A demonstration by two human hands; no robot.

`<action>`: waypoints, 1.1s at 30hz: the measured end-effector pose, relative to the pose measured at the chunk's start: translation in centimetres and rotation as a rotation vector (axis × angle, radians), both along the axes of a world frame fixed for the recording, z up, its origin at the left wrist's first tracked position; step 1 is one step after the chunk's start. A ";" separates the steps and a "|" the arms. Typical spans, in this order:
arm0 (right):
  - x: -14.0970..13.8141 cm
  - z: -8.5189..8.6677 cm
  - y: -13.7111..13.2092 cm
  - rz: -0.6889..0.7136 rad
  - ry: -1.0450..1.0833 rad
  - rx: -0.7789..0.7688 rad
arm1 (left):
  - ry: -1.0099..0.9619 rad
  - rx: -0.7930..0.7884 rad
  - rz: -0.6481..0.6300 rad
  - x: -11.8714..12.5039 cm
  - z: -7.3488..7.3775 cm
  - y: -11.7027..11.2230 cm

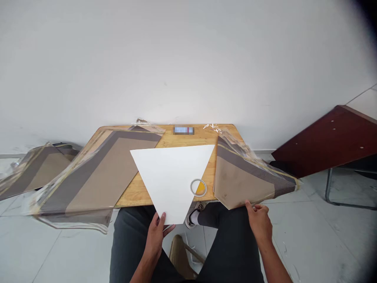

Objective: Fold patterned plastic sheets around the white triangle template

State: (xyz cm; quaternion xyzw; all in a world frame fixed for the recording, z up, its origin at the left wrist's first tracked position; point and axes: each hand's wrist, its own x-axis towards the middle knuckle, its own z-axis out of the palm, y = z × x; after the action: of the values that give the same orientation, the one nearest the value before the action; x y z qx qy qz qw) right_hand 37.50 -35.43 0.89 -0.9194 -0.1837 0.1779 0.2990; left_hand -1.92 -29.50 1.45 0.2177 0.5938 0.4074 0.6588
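My left hand [158, 230] grips the narrow near end of a white tapered card [172, 177], thumb on top and fingers beneath. The card lies tilted over the table edge, its wide end pointing away from me. A thin grey ring [191, 189], perhaps a roll of tape, rests at the card's right edge. With thumb and fingers together, my right hand [259, 220] pinches the near edge of a stack of brown-and-grey plastic sleeves [244, 175] at the right. Another, larger stack of similar sleeves [97, 177] lies at the left and overhangs the table.
The wooden table [135, 192] stands against a white wall [188, 59]. A small blurred box [183, 130] and white scraps [212, 127] lie at its back. More sleeves [44, 167] sit beyond the left side. A dark red board [332, 137] leans at the right.
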 end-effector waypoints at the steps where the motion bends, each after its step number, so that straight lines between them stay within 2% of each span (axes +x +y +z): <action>1: -1.2 0.2 0.2 0.035 -0.085 0.008 | 0.006 0.005 -0.001 -0.1 0.0 0.0; 2: -2.8 0.3 0.6 0.125 -0.121 0.040 | 0.009 0.013 -0.001 -0.1 0.1 0.0; 5: -8.2 0.0 3.1 0.616 -0.130 0.262 | 0.007 0.041 -0.005 -0.1 0.3 0.1; 6: -9.8 -0.3 4.1 0.742 -0.155 0.318 | 0.006 0.051 -0.007 -0.1 0.4 0.2; 7: -11.1 -0.7 5.0 0.823 -0.182 0.355 | 0.006 0.062 -0.011 -0.1 0.6 0.2; 9: -12.6 -1.5 6.3 0.894 -0.227 0.384 | 0.006 0.085 -0.024 -0.2 1.2 0.3; 14: -12.2 -3.1 6.0 0.854 -0.266 0.383 | 0.001 0.141 -0.027 -1.0 3.6 0.6; 18: -12.2 -2.5 4.8 0.825 -0.207 0.407 | -0.030 0.193 -0.016 -1.8 6.0 1.5; 21: -14.2 -0.2 4.9 0.612 0.001 0.495 | -0.037 0.231 -0.012 -1.8 7.2 1.8; 23: -16.3 2.0 5.4 0.446 0.382 0.585 | -0.041 0.257 -0.033 -1.4 7.4 1.3; 25: -18.3 4.5 6.2 0.327 0.840 0.645 | -0.057 0.275 -0.090 -0.7 7.1 0.2; 26: -19.1 5.6 6.6 0.277 0.993 0.657 | -0.065 0.276 -0.128 -0.4 6.8 -0.4; 27: -19.6 6.7 6.8 0.237 1.074 0.658 | -0.067 0.274 -0.163 -0.1 6.5 -1.0; 29: -20.0 8.2 7.1 0.192 1.077 0.636 | -0.039 0.284 -0.218 0.0 5.9 -1.9; 31: -19.6 9.0 7.1 0.198 1.039 0.612 | 0.007 0.333 -0.313 -0.6 5.7 -2.2; 33: -18.9 9.3 6.7 0.215 1.005 0.619 | 0.030 0.408 -0.444 -1.9 5.8 -1.6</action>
State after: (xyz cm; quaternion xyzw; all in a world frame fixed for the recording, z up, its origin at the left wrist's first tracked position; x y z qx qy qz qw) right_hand 18.59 -28.69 10.14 -0.5690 -0.1550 0.5583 0.5836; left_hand -3.87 -31.06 7.25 0.4762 0.4470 0.3610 0.6656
